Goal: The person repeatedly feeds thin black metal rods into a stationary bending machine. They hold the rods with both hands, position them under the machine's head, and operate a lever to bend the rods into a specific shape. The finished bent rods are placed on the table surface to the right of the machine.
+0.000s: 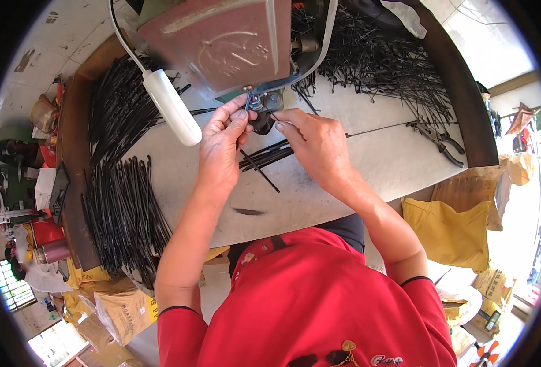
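My left hand (224, 131) is closed in a pinch right at the working head (264, 101) of a machine with a faded red guard (221, 49). What its fingertips grip is too small to make out. Close to its right, my right hand (319, 144) has thumb and forefinger pressed together on a thin black rod (380, 128), which runs out behind the hand toward the right. Beneath both hands several black rods (270, 154) lie on the pale metal tabletop (295, 196), one of them crossing the others at a slant.
A white lamp (171, 107) hangs beside my left hand. Bundles of black rods (123, 211) lie at the left, and a big tangled heap (387, 67) fills the back right. Pliers (440, 142) rest near the right edge. A brown raised rim (466, 98) borders the table.
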A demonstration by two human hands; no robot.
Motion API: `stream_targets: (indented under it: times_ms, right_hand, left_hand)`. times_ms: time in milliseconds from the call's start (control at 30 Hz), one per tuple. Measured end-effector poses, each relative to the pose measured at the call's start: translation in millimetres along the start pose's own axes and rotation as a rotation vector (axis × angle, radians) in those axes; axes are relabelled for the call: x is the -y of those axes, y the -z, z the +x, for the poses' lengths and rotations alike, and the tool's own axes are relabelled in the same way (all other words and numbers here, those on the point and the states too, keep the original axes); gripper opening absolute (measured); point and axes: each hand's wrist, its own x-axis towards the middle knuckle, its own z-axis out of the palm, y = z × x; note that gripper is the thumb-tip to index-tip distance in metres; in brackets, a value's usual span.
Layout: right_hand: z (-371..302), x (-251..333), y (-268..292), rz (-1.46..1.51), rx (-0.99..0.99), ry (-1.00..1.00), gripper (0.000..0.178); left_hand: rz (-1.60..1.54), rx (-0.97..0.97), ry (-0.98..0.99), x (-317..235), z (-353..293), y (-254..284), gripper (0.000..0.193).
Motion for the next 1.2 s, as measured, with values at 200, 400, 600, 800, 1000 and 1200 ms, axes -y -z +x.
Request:
stream_targets:
  times_ms: [200,400,600,800,1000,1200]
  right_hand:
    - [6,8,-11,-0.291,0.070,-0.021,0.018]
    - [5,10,-13,-0.261,0.043,-0.035,0.021]
    - [4,11,-13,-0.241,0.042,-0.030,0.023]
    - [2,8,-16,-0.200,-0.001,0.025,0.029]
    - [2,6,-20,-0.199,-0.037,0.043,0.029]
    - [0,5,-21,-0.205,-0.043,0.052,0.030]
  left_hand:
    - [-0.109,0.005,0.016,5,-2,1,0.032]
    - [-0.134,0.030,0.051,2,0,4,0.032]
    - [-0.157,0.048,0.067,-2,0,4,0.031]
    - [-0.140,0.061,0.069,-3,-1,5,0.031]
    - [-0.191,0.007,0.046,2,-2,-1,0.032]
    - [-0.195,0.013,0.036,2,-4,-2,0.032]
